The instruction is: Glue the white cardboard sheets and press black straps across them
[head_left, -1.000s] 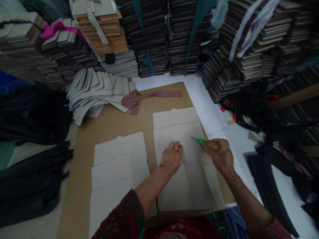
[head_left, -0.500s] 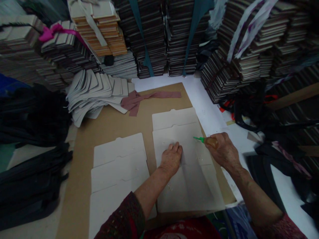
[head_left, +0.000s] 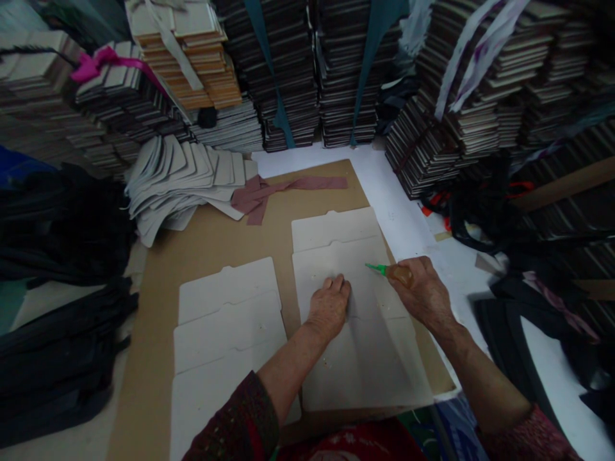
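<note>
My left hand [head_left: 329, 306] lies flat, fingers together, on a row of overlapping grey card sheets [head_left: 358, 346] on the right side of a brown cardboard mat [head_left: 216, 234]. My right hand [head_left: 425, 293] grips a small glue bottle [head_left: 394, 273] with an amber body and a green nozzle pointing left over the same sheets, a short way right of my left hand. A second row of overlapping grey card sheets [head_left: 225, 333] lies to the left, untouched.
A fanned heap of grey card pieces [head_left: 180, 179] and a dusty pink fabric strip [head_left: 283, 189] lie at the mat's far end. Tall tied stacks of boards [head_left: 317, 70] wall the back and right. Black fabric [head_left: 57, 307] is piled on the left and black straps [head_left: 519, 358] on the right.
My right hand with the glue bottle has shifted slightly up and left over the right-hand sheets. My left hand has stayed flat in place.
</note>
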A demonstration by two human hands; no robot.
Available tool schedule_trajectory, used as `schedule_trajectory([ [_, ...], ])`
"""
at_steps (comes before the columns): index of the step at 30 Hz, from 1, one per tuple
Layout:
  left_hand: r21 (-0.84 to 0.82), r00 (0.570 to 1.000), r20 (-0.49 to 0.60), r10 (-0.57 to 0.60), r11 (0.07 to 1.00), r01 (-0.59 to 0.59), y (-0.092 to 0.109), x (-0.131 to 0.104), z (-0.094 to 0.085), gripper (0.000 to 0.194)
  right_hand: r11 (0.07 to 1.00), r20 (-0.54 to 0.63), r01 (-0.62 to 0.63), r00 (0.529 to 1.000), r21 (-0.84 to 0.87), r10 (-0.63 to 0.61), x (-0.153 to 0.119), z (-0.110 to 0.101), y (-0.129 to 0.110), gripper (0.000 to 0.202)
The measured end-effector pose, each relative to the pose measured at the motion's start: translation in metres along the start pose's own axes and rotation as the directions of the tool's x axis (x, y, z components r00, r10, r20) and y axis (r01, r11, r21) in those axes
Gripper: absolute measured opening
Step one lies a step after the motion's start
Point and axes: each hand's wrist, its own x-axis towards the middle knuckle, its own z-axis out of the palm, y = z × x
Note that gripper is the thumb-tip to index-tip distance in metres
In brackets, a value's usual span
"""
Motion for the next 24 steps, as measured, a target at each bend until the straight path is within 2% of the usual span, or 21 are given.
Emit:
schedule_trajectory([
  [6, -0.001, 1.0, 0.001, -0.009, 1.0, 0.009, 0.0, -0.001, -0.001, 0.046, 1.0, -0.032, -0.023, 0.999, 0.019, 0.024, -0.002, 0.003, 0.003, 0.024],
  [12, -0.002, 1.0, 0.018, -0.02, 1.0, 0.02, 0.0, 0.0, -0.001, 0.051, 0.997, -0.098, -0.055, 0.993, 0.046, 0.059, -0.005, 0.008, 0.016, 0.034],
  [20, -0.021, 0.999, 0.035, -0.04, 0.999, 0.04, 0.002, 0.004, -0.005, 0.049, 0.996, 0.018, -0.061, 0.998, 0.062, 0.06, -0.009, -0.006, 0.007, 0.023],
  [24, -0.024, 0.997, 0.055, -0.046, 0.999, 0.047, 0.005, 0.009, -0.011, 0.051, 0.99, 0.056, -0.075, 0.996, 0.122, 0.068, -0.006, -0.001, 0.005, 0.02],
])
